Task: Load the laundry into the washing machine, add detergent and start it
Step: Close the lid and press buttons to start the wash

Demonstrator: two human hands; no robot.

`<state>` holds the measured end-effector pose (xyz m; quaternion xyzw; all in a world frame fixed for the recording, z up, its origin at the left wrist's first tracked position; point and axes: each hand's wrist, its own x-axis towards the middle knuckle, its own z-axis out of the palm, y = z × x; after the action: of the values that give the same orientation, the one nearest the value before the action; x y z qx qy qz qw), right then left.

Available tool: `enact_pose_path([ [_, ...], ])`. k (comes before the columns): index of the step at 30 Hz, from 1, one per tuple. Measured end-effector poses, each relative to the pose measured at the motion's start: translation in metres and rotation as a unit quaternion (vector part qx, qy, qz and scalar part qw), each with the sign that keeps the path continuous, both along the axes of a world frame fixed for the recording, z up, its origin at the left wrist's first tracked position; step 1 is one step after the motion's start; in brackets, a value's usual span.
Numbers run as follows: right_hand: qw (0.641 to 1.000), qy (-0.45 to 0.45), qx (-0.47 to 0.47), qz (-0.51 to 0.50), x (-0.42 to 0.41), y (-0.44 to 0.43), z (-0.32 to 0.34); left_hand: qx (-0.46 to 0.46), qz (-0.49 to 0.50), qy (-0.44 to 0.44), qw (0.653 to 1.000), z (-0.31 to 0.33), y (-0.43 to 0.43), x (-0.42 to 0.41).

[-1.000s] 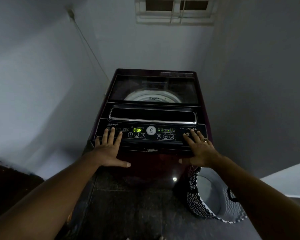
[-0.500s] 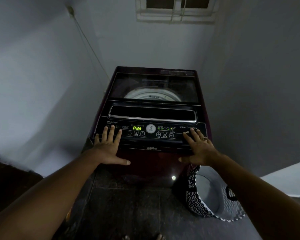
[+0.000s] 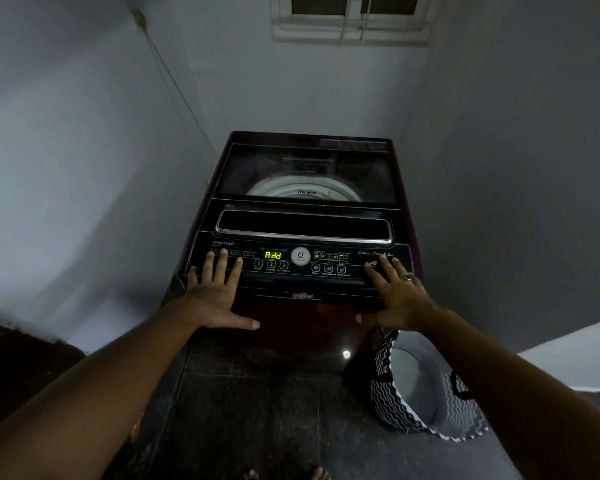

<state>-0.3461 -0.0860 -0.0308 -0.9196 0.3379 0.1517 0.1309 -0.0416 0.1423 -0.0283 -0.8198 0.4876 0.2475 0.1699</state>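
Observation:
A dark maroon top-load washing machine (image 3: 302, 320) stands in the corner with its glass lid (image 3: 305, 173) closed; the white drum rim shows through it. On the black control panel (image 3: 302, 277) a green display (image 3: 273, 255) reads "Add". My left hand (image 3: 215, 292) lies flat on the panel's left end, fingers spread, thumb hanging over the front edge. My right hand (image 3: 397, 294), wearing a ring, lies flat on the right end the same way. Neither hand holds anything.
A black-and-white zigzag laundry basket (image 3: 392, 396) stands on the dark tiled floor to the right of the machine, its pale inside showing nothing. Grey walls close in on both sides. A cord (image 3: 174, 81) runs down the left wall. A small window (image 3: 350, 19) sits high up.
The display changed from "CUP" to "Add". Both hands stayed flat on the panel ends; only the view shifted slightly.

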Motion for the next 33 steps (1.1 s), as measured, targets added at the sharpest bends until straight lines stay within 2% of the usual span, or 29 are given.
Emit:
enact_pose_path([
  [33,1.0,-0.004,-0.003,0.002,-0.0008,-0.0025,-0.0028,0.002,-0.001,-0.001,1.0,0.002,-0.0004,-0.0019],
])
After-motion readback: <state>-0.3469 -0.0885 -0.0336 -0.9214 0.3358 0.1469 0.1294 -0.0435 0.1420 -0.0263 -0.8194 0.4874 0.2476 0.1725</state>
